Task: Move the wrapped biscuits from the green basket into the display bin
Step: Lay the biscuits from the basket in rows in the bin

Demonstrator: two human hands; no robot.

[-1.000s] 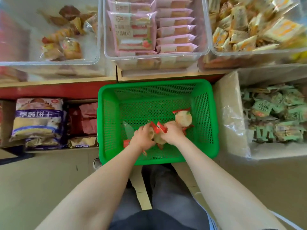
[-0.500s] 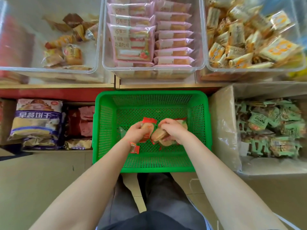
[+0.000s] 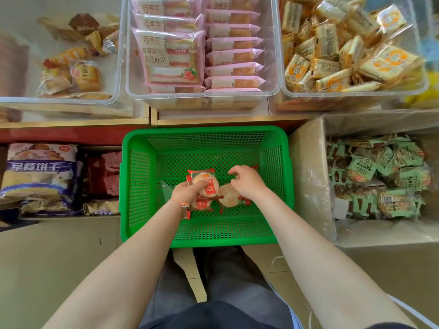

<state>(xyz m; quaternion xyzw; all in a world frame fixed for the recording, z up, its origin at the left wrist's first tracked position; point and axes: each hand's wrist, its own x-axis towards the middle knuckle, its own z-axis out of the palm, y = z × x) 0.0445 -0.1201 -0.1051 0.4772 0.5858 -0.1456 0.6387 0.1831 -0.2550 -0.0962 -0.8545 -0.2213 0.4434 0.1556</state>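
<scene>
The green basket (image 3: 204, 130) stands on the floor below the shelf. My left hand (image 3: 186, 192) is inside it and grips wrapped biscuits (image 3: 206, 184), round pale ones in clear packs with red ends, with another pack (image 3: 202, 205) under the palm. One more wrapped biscuit (image 3: 229, 196) lies on the basket floor between my hands. My right hand (image 3: 247, 180) hovers to the right with curled fingers over a pack whose red corner (image 3: 255, 166) peeks out; whether it grips that pack is hidden.
Three clear bins sit on the shelf above: a sparsely filled one (image 3: 114, 100) at left, pink packs (image 3: 202, 96) in the middle, yellow packs (image 3: 356, 93) at right. A lined carton of green packs (image 3: 308, 174) stands right of the basket, bagged snacks (image 3: 38, 172) at left.
My hands have drawn apart. The right hand let go of a pale biscuit, which now lies on the basket floor, and moved right. The left hand keeps its packs.
</scene>
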